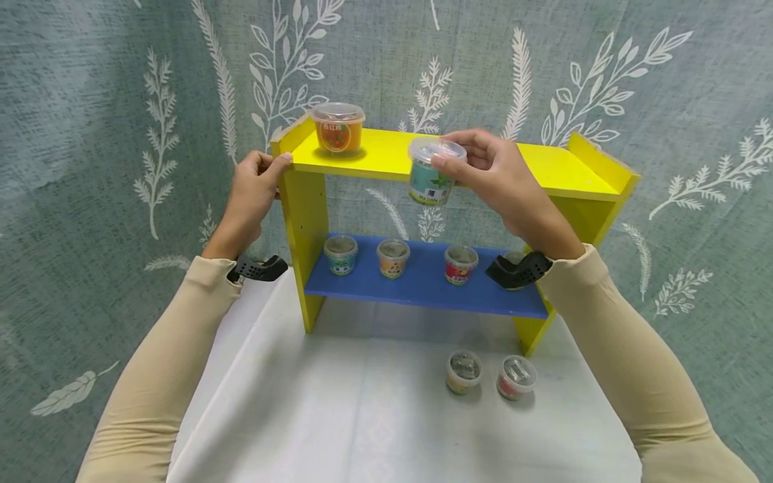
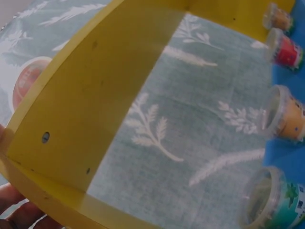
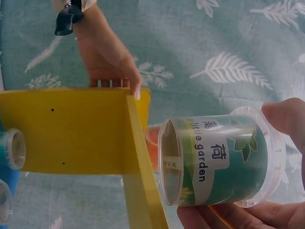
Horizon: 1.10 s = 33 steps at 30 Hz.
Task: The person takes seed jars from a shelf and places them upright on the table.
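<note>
Two small lidded tubs, one tan (image 1: 461, 384) and one red (image 1: 513, 388), on the white table (image 1: 362, 416), near right, side by side, not touching. Above and beyond: my right hand (image 1: 498, 171) holds a teal tub (image 1: 430, 182), thumb and fingers round its lidded end, roughly upright, off the table. It's just in front of the top board's front edge; can't tell if they touch. Label says "little garden", leaf print. Left hand (image 1: 250, 188) grips the left end of the yellow shelf unit (image 1: 297, 235) up top, thumb on the edge, other fingers curled round outside. Lower blue board (image 1: 423, 295) has four tubs spaced in a row, left to right: teal (image 1: 341, 263), tan (image 1: 393, 267), red (image 1: 457, 272), and one mostly behind my black wrist device (image 1: 519, 270). Orange tub (image 1: 338, 137) stands on the top board, left end. Far back: grey-green leaf-print backdrop (image 1: 374, 60).
</note>
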### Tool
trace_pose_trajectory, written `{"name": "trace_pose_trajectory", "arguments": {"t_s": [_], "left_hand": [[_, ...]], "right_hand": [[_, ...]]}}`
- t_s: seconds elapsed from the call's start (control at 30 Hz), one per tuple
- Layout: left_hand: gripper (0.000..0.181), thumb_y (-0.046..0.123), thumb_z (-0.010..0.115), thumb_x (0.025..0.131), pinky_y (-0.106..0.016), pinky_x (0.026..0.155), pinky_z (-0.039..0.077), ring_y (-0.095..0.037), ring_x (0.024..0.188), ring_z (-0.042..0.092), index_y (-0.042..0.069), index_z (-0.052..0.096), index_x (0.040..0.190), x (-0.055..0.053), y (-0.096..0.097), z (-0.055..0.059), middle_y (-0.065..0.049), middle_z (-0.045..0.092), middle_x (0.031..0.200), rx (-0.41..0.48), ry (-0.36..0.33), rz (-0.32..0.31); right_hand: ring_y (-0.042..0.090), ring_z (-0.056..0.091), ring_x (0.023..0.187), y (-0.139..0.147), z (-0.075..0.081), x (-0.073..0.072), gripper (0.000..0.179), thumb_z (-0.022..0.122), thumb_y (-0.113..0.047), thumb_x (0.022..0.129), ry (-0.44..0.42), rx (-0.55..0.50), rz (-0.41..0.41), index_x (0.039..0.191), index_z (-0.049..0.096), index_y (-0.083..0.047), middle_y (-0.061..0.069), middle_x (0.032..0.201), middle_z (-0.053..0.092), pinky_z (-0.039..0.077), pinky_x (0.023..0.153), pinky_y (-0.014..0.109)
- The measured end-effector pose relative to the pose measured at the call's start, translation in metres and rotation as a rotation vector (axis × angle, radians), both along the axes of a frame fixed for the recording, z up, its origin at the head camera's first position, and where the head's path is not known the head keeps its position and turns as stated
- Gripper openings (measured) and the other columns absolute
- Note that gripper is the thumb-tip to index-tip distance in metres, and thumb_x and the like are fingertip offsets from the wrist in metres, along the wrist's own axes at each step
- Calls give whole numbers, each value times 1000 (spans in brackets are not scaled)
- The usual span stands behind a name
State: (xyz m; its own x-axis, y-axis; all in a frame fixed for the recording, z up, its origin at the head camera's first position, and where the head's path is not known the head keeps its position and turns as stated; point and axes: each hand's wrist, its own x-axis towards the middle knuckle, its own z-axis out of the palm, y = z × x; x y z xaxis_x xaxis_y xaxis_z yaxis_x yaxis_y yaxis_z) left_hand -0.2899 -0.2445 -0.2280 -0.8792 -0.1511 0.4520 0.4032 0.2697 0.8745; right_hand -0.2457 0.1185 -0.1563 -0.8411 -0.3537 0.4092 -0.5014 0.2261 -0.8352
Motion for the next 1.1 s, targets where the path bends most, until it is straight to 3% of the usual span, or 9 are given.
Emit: {"name": "trace_pose_trajectory", "arguments": {"t_s": [0.37, 0.67, 1.1], "left_hand": [[39, 50, 58, 102, -36, 82, 43, -17, 90, 51, 12, 51, 104, -1, 0, -4, -3, 51, 102, -5, -12, 1], [38, 49, 58, 103, -39, 84, 43, -17, 91, 51, 12, 51, 106, -1, -1, -3, -3, 50, 103, -3, -2, -7], [37, 49, 59, 102, -36, 82, 43, -17, 91, 52, 13, 51, 105, -1, 0, -1, -3, 51, 102, 4, -1, -4]], "right_hand": [[25, 63, 112, 4, -18, 4, 54, 74, -33, 96, -33, 22, 16, 141, 56, -10, 11, 130, 64, 51, 99, 33], [24, 63, 112, 7, -29, 9, 55, 74, -35, 96, 3, 90, 37, 141, 55, -11, 9, 128, 64, 53, 94, 27], [21, 62, 117, 9, -53, 13, 58, 75, -35, 96, -2, 138, 79, 145, 54, -15, 5, 132, 63, 54, 93, 30]]}}
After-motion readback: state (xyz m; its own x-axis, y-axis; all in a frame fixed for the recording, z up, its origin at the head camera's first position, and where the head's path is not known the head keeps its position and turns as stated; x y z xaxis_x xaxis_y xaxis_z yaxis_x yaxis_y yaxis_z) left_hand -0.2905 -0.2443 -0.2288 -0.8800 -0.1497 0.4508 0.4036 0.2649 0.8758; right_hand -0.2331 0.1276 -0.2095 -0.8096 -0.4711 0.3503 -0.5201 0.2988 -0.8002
